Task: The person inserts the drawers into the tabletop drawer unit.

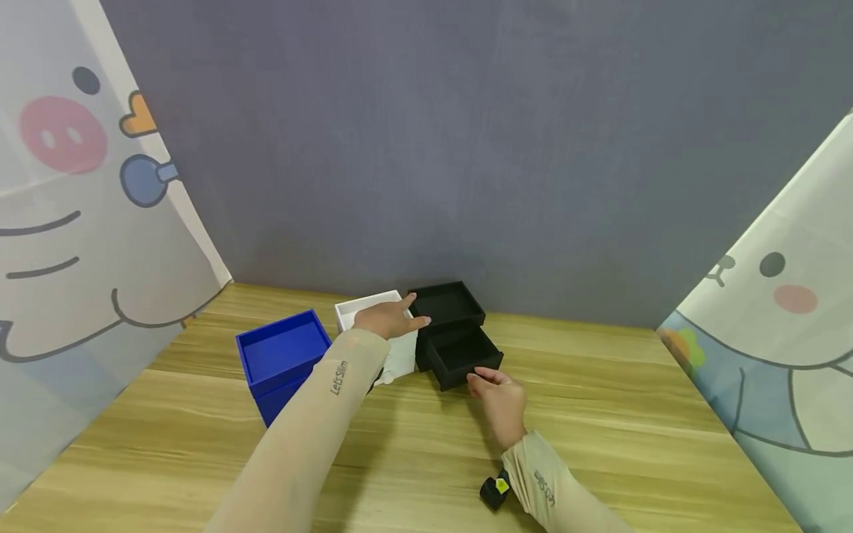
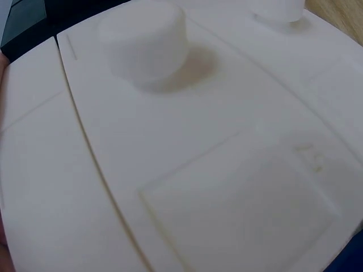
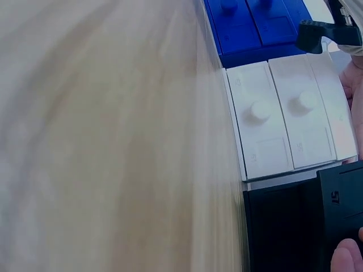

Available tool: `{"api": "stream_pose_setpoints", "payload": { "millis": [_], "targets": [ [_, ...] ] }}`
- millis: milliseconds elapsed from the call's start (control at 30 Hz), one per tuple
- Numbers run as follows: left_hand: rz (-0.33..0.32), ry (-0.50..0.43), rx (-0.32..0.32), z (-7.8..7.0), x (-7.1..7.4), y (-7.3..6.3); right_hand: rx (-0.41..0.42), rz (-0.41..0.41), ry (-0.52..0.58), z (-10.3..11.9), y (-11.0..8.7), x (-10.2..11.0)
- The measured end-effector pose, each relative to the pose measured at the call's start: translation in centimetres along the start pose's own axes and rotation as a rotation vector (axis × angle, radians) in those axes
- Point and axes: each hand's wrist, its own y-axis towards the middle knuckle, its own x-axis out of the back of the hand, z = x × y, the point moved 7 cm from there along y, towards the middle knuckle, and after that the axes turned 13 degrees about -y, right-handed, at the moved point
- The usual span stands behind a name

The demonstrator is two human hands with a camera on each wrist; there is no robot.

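Note:
A black drawer box (image 1: 448, 305) stands against the back wall, its drawer (image 1: 460, 352) pulled partly out toward me. My right hand (image 1: 500, 403) holds the front of that drawer with its fingertips; the knob is hidden. The right wrist view has the drawer front (image 3: 340, 198) and a fingertip (image 3: 343, 260) on it. My left hand (image 1: 386, 318) lies over the white drawer box (image 1: 402, 355), thumb and index finger spread, their tips at the black box's left edge. Filling the left wrist view is a white drawer front with a round knob (image 2: 144, 42).
Left of the white box stands a blue drawer box (image 1: 283, 348), partly behind my left forearm. The grey wall (image 1: 426, 148) rises close behind the boxes. Wooden tabletop (image 1: 600, 414) stretches to the right. A black wrist device (image 1: 494, 491) sits by my right sleeve.

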Motion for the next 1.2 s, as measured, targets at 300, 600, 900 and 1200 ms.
{"api": "stream_pose_setpoints", "payload": {
  "millis": [300,600,900,1200],
  "targets": [
    [-0.001,0.006,0.012,0.05,-0.24,0.27,0.045,-0.033,-0.07,0.64,-0.45,0.34],
    [-0.004,0.008,0.005,0.03,-0.08,0.13,0.098,-0.045,-0.094,0.94,-0.65,0.19],
    [-0.003,0.006,-0.001,-0.02,-0.12,-0.04,0.079,-0.017,-0.098,0.69,-0.75,0.13],
    [-0.005,0.003,-0.004,-0.01,-0.13,0.13,0.043,0.031,-0.082,0.38,-0.68,0.05]
  ]
}}
